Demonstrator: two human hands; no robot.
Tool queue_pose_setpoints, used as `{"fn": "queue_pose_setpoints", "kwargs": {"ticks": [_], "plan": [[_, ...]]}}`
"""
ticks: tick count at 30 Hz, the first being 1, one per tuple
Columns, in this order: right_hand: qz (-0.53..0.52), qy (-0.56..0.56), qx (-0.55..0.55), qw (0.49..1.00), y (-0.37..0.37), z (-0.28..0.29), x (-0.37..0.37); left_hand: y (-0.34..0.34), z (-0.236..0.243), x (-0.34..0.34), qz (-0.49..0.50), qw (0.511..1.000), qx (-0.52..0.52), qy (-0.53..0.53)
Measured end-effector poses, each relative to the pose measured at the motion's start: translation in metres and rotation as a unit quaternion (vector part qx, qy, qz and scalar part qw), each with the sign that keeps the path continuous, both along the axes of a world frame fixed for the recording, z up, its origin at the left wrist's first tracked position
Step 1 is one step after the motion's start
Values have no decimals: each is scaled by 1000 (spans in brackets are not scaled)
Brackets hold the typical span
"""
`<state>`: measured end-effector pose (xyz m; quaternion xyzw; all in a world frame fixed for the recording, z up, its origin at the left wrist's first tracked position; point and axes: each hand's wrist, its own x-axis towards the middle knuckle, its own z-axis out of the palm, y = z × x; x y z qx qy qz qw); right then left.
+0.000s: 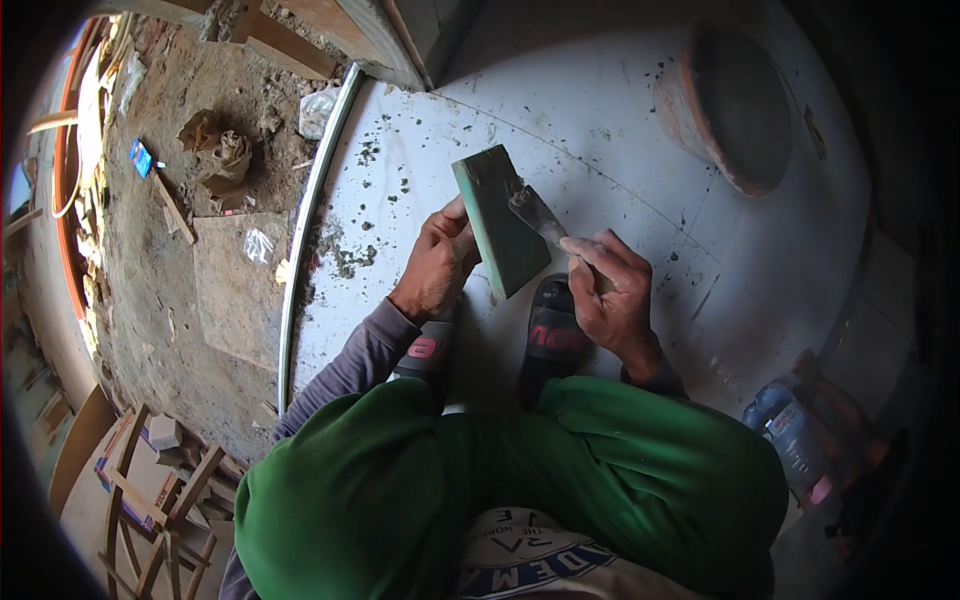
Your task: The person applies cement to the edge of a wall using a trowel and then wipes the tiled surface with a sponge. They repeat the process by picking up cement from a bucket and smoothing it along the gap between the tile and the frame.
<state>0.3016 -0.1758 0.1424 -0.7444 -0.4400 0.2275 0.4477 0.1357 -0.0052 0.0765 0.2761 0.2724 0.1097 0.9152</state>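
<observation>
My left hand (435, 262) grips a green rectangular plastering float (507, 245) from its left side and holds it tilted above the floor. Its flat face is turned to the right; the fingers behind it are partly hidden. In my right hand (612, 290) is a putty knife (541, 218), its handle mostly covered by the closed fingers. The knife's blade rests against the upper right part of the float's face, with a grey smear of mortar at its tip.
Mortar crumbs (350, 260) dot the white tiled floor (400, 110). A mortar-stained bucket (715, 110) lies at the far right, with a plastic bottle (790, 430) near my right knee. Left of a pale edge strip (313, 205) are bare ground, a crumpled paper bag (228, 160) and wooden pieces (160, 510).
</observation>
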Motion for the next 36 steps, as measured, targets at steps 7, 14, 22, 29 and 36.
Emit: {"fn": "queue_pose_setpoints", "kwargs": {"ticks": [7, 14, 22, 29, 36], "plan": [[-41, 24, 38, 998, 7, -5, 9, -13, 4, 6, -58, 998, 22, 6], [-36, -5, 53, 998, 4, 4, 5, -6, 4, 11, 3, 997, -72, -11], [-38, -24, 27, 999, 13, 2, 3, -22, 12, 18, -112, 993, 22, -5], [-14, -18, 70, 997, 9, 7, 0, -14, 6, 18, -4, 999, -6, 46], [-102, 21, 47, 993, 6, -3, 10, -26, 13, 16, -137, 984, 108, 20]]}}
